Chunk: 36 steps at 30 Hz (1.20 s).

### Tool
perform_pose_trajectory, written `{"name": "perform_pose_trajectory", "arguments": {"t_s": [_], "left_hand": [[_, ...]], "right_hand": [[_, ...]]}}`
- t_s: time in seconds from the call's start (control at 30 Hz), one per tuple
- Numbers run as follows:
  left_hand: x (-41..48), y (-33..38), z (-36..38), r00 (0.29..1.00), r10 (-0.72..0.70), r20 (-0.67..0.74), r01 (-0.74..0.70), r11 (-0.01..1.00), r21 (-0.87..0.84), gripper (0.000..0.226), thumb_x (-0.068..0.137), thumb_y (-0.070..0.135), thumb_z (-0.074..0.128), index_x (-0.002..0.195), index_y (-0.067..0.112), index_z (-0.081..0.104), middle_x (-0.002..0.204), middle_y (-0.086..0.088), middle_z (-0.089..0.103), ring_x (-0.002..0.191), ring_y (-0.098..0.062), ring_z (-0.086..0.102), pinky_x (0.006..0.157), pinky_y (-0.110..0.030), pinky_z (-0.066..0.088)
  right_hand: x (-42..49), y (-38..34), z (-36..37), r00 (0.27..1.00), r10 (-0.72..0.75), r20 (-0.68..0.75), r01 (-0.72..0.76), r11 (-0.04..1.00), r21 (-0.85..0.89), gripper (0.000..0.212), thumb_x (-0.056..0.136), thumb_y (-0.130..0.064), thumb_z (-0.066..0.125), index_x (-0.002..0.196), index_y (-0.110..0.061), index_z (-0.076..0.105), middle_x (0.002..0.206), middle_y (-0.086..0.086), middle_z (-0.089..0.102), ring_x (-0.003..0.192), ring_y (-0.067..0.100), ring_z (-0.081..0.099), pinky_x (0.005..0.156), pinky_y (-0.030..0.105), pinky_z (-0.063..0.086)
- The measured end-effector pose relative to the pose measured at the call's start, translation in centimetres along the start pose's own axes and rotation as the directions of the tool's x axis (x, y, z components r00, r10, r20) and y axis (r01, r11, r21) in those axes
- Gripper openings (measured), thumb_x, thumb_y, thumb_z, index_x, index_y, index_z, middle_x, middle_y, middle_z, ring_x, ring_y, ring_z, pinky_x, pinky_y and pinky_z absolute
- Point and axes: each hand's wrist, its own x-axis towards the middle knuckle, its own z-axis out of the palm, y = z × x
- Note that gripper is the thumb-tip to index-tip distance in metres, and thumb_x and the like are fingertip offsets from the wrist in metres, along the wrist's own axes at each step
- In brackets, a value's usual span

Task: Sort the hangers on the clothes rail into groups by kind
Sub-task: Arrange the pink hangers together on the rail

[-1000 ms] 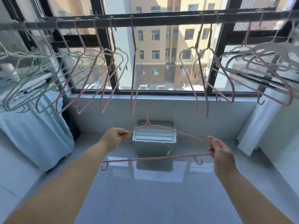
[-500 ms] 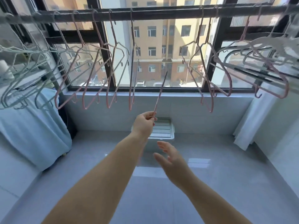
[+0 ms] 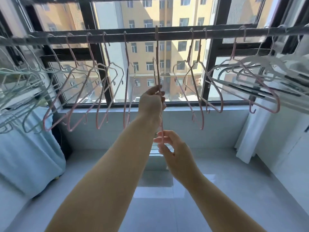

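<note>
Several pale hangers [image 3: 20,91] are crowding the upper left of the frame, with pink hangers [image 3: 80,97] fanning out beside them. At centre we are holding one pink hanger [image 3: 157,64] edge-on, hook over the clothes rail [image 3: 175,35]: our left hand [image 3: 151,104] is gripping its upper wires, our right hand [image 3: 173,151] is pinching its lower end, likely steadying it among its kind. Bare rail is showing either side of it, giving sliding room; white hangers [image 3: 267,64] are bunching at upper right.

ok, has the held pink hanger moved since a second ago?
Yes, upward. The hanger was well below the rail; now its hook reaches it, left hand gripping.
</note>
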Motion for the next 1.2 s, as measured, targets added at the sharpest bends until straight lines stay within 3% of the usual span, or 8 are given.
{"name": "perform_pose_trajectory", "arguments": {"t_s": [0.3,0.53,0.73,0.8,0.87,0.97,1.13,1.2], "left_hand": [[4.3,5.7,1.6,0.999,-0.018,-0.027,0.019,0.999,0.045,0.034,0.092,-0.004,0.027,0.109,0.003,0.056,0.071,-0.004,0.053,0.058,-0.008,0.045,0.047,-0.017,0.035],[7.0,4.0,0.1,0.993,-0.102,-0.058,0.107,0.989,0.098,0.032,0.093,-0.004,0.023,0.086,0.008,0.052,0.068,-0.003,0.048,0.056,-0.007,0.041,0.047,-0.017,0.033],[6.1,3.1,0.0,0.998,-0.035,-0.052,0.044,0.984,0.172,0.038,0.09,-0.007,0.033,0.125,0.003,0.044,0.092,-0.01,0.057,0.077,-0.014,0.053,0.063,-0.021,0.043],[4.9,2.8,0.1,0.998,0.056,0.008,-0.054,0.9,0.433,0.052,0.089,-0.003,0.043,0.138,0.008,0.029,0.123,-0.014,0.051,0.105,-0.021,0.052,0.089,-0.03,0.043],[2.9,2.4,0.4,0.967,0.253,0.038,-0.209,0.693,0.69,0.061,0.089,0.005,0.049,0.142,0.012,0.02,0.142,-0.012,0.036,0.127,-0.024,0.037,0.106,-0.034,0.03],[-0.6,0.9,1.5,0.806,0.562,0.188,-0.506,0.489,0.71,0.062,0.087,0.004,0.053,0.141,0.013,0.024,0.142,-0.005,0.036,0.132,-0.016,0.031,0.112,-0.029,0.023],[-3.1,-4.1,3.3,0.9,0.202,0.387,-0.416,0.667,0.619,0.053,0.083,0.004,0.058,0.133,0.012,0.04,0.133,-0.008,0.047,0.122,-0.021,0.046,0.103,-0.039,0.04],[-3.6,-5.7,3.3,0.896,0.149,0.418,-0.41,0.639,0.651,0.041,0.079,-0.002,0.053,0.119,0.008,0.05,0.115,-0.009,0.058,0.106,-0.02,0.055,0.089,-0.029,0.045]], "right_hand": [[5.7,-3.8,0.7,0.996,-0.049,-0.074,0.049,0.999,0.0,0.025,0.093,-0.012,0.049,0.117,-0.013,0.053,0.089,0.002,0.073,0.084,0.014,0.067,0.084,0.038,0.054],[6.9,-2.4,1.5,0.999,0.007,-0.052,-0.008,1.0,-0.011,0.029,0.093,-0.016,0.05,0.121,-0.011,0.054,0.083,0.001,0.072,0.082,0.016,0.068,0.084,0.041,0.054],[6.6,-2.2,0.3,0.995,0.068,0.069,-0.058,0.989,-0.138,0.038,0.092,-0.021,0.052,0.129,-0.017,0.049,0.116,0.005,0.064,0.102,0.016,0.062,0.097,0.037,0.047],[6.1,-2.6,-1.4,0.997,0.051,0.062,-0.037,0.977,-0.211,0.043,0.09,-0.021,0.054,0.132,-0.019,0.045,0.128,-0.001,0.052,0.107,0.01,0.055,0.099,0.032,0.045],[5.5,-3.4,-3.9,0.993,-0.066,-0.095,0.048,0.982,-0.185,0.039,0.089,-0.012,0.054,0.127,-0.019,0.051,0.12,-0.009,0.049,0.106,0.005,0.052,0.099,0.031,0.045],[5.0,-4.9,-7.7,0.947,-0.157,-0.28,0.112,0.979,-0.172,0.04,0.09,-0.006,0.05,0.126,-0.022,0.051,0.122,-0.015,0.045,0.119,0.004,0.045,0.107,0.024,0.034],[6.3,-4.2,-9.3,0.986,0.06,-0.157,-0.106,0.948,-0.301,0.051,0.095,-0.015,0.043,0.144,-0.018,0.026,0.15,0.0,0.031,0.137,0.015,0.03,0.102,0.018,0.021],[7.0,-3.4,-8.8,0.983,0.143,-0.117,-0.17,0.947,-0.272,0.052,0.096,-0.015,0.04,0.144,-0.016,0.022,0.15,0.007,0.03,0.137,0.021,0.03,0.104,0.024,0.024]]}}
